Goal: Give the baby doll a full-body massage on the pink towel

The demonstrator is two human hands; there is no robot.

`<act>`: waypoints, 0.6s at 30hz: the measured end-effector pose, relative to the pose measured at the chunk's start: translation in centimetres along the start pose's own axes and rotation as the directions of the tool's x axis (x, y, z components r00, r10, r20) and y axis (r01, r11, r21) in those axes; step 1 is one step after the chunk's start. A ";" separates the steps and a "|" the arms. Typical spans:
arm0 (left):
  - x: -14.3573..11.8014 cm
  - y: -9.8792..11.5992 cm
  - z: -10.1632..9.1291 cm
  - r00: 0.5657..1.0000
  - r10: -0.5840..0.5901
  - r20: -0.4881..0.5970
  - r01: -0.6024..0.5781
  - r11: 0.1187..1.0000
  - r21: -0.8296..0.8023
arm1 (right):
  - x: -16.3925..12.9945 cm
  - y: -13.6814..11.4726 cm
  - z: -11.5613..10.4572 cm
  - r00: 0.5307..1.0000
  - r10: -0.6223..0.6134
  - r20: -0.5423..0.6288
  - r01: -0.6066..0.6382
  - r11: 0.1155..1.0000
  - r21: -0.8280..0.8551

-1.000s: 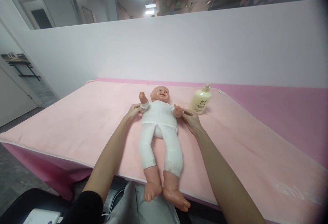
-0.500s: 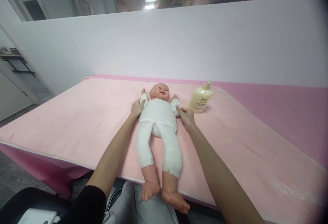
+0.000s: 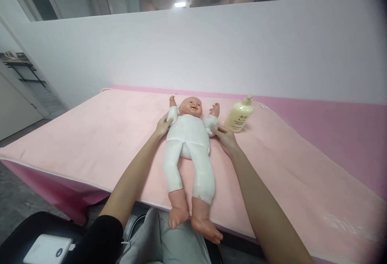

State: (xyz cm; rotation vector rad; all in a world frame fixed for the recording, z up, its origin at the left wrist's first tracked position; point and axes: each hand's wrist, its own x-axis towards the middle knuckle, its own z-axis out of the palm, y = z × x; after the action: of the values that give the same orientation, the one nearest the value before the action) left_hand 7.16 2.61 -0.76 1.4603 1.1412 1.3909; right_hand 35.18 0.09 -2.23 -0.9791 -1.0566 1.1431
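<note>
A baby doll (image 3: 189, 143) in a white suit lies on its back on the pink towel (image 3: 90, 135), head away from me and bare feet hanging over the near edge. My left hand (image 3: 163, 126) grips the doll's arm on the left side, which points up beside the head. On the other side, my right hand (image 3: 225, 138) holds the doll's other arm near the sleeve, also raised. A pale yellow pump bottle (image 3: 240, 115) stands just right of the doll's raised hand.
A white partition wall (image 3: 211, 50) runs behind the table. The darker pink cover (image 3: 332, 127) shows at the right and far edge. A white device (image 3: 46, 250) lies at the lower left near my lap. An open doorway lies to the left.
Both of the doll's arms have been lifted from out at its sides to up beside its head. My hands followed, staying on the arms.
</note>
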 end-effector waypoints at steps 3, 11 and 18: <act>-0.7 0.1 -0.3 0.997 -0.005 0.081 0.016 0.991 -0.130 | -0.1 -0.1 -0.1 0.999 0.029 0.034 -0.031 0.998 0.047; -0.9 -0.6 -1.1 0.998 -0.023 0.054 0.036 0.964 -0.262 | 0.2 0.2 -0.7 0.999 0.014 0.031 -0.015 1.000 0.021; -0.8 0.2 -1.4 0.997 -0.038 0.060 0.055 0.949 -0.311 | 0.1 0.0 -0.9 0.992 0.023 0.125 -0.018 0.999 -0.035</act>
State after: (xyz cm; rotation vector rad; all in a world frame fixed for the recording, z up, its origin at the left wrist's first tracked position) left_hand 5.82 1.68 -0.66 1.2284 0.8684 1.4178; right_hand 36.11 0.14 -2.41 -0.9564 -1.1717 1.2196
